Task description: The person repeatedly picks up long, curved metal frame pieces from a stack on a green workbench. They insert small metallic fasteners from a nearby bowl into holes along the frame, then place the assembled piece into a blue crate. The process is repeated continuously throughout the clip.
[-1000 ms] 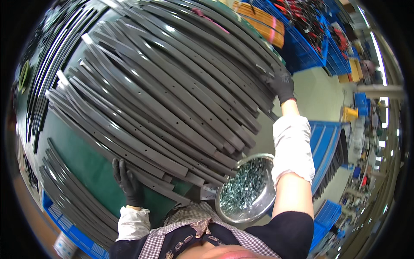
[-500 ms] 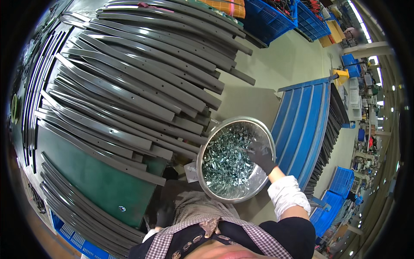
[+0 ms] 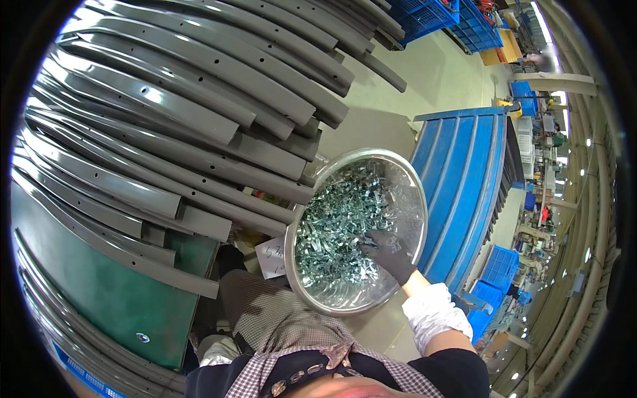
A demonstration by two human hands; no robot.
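Note:
A round steel basin (image 3: 419,179) full of small shiny metal clips (image 3: 342,219) stands in front of me. My right hand (image 3: 390,252), in a dark grey glove, reaches in over the basin's right side. Its fingers are bent together at the clips, closing on some of them; the fingertips partly blend with the heap. A white sleeve cover (image 3: 434,315) is on that forearm. My left arm hangs low at my side, where its pale sleeve cover (image 3: 220,350) shows. The left hand is lost in the dark beside the table, and its fingers are hidden.
Long dark grey metal bars (image 3: 199,86) lie stacked at the left, their ends jutting toward the basin, over a green tabletop (image 3: 86,265). A blue ribbed metal rack (image 3: 458,186) stands close at right. Blue crates (image 3: 424,18) are at the back. A paper label (image 3: 271,259) touches the basin.
My view has shifted nearer to the bars and basin. The right hand has moved down and left within the basin, into the clips. The left glove has gone out of clear sight.

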